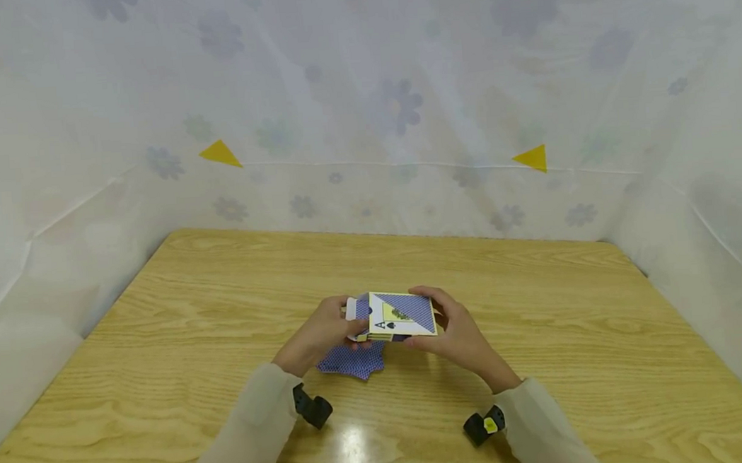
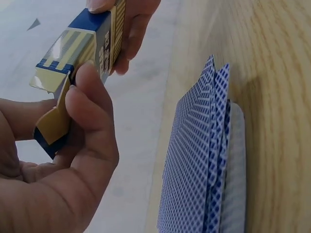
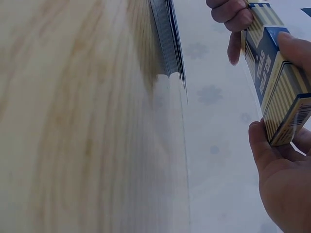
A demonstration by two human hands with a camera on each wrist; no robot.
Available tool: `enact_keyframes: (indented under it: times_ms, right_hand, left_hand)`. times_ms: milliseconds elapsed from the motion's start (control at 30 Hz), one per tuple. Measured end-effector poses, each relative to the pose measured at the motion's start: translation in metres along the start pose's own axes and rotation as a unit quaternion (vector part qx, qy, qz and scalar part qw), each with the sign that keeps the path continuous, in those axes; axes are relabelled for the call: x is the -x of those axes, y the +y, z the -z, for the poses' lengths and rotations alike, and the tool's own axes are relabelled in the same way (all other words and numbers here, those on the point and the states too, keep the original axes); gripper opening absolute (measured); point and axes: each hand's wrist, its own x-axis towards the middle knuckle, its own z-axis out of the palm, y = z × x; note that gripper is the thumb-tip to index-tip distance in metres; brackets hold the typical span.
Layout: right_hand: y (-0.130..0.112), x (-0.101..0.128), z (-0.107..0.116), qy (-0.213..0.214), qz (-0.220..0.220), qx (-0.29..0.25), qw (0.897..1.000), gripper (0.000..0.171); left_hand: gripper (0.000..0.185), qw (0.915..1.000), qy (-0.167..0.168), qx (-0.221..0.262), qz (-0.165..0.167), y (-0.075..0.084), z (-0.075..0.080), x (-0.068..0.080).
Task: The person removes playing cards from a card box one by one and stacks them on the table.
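Note:
A playing card box (image 1: 402, 316), with an ace of spades printed on its face, is held above the table between both hands. My left hand (image 1: 322, 333) pinches the unfolded flap (image 2: 54, 119) at the box's left end. Around the opposite end, my right hand (image 1: 459, 334) grips the box with thumb and fingers on its edges. Striped gold and blue sides of the box (image 3: 272, 68) show in the right wrist view. Below the left hand lies a loose stack of blue-checked playing cards (image 1: 352, 361), its edges uneven; the hands and box partly cover it in the head view.
The wooden table (image 1: 541, 306) extends around the hands. White flowered sheeting (image 1: 362, 83) encloses its back and sides, with two yellow triangles (image 1: 220, 154) on the rear sheet. Black wrist cameras (image 1: 314, 406) hang from both sleeves, near the tabletop.

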Motion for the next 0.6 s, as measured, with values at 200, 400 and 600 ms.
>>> enact_keyframes:
  times_ms: [200, 400, 600]
  right_hand:
    - [0.000, 0.000, 0.001, -0.009, -0.024, -0.009, 1.000, 0.071]
    - [0.002, -0.001, 0.004, -0.004, -0.023, -0.003, 1.000, 0.071]
    - [0.003, 0.000, 0.011, 0.018, -0.028, 0.004, 0.999, 0.071]
  left_hand:
    - [0.038, 0.9997, -0.018, 0.018, 0.000, 0.000, 0.002, 0.000]
    - [0.042, 0.9969, -0.032, 0.069, 0.017, 0.000, 0.004, 0.001]
    - [0.048, 0.9979, 0.006, 0.060, 0.021, 0.002, 0.006, 0.001]
